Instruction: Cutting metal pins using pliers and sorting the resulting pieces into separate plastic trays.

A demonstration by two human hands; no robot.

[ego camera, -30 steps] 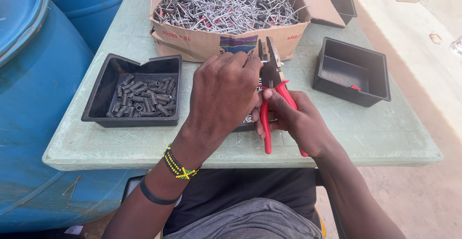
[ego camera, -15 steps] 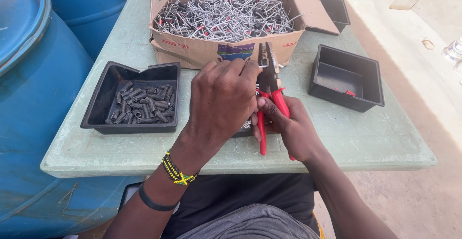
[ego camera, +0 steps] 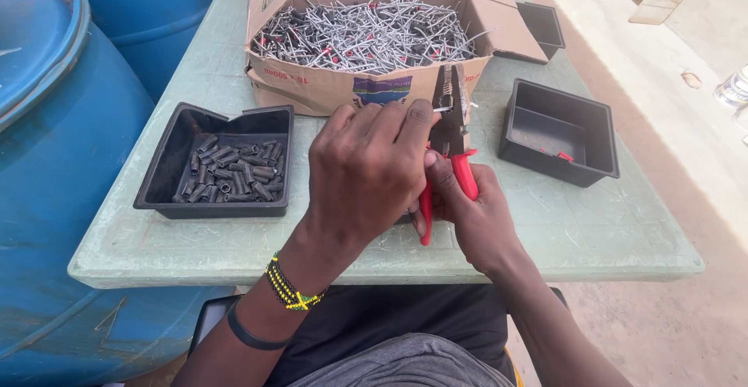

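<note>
My right hand grips the red handles of a pair of pliers held upright over the table, its dark jaws pointing toward the cardboard box. My left hand is raised in front of it, fingertips pinching a small metal piece at the jaws. The cardboard box behind is heaped with thin metal pins with red and dark ends.
A black tray at the left holds several short dark sleeves. Another black tray at the right holds a red bit. A third tray stands behind the box. Blue barrels crowd the pale green table on the left.
The hands and pliers keep the same pose. My left fingertips have closed in on the jaws. The view has shifted slightly.
</note>
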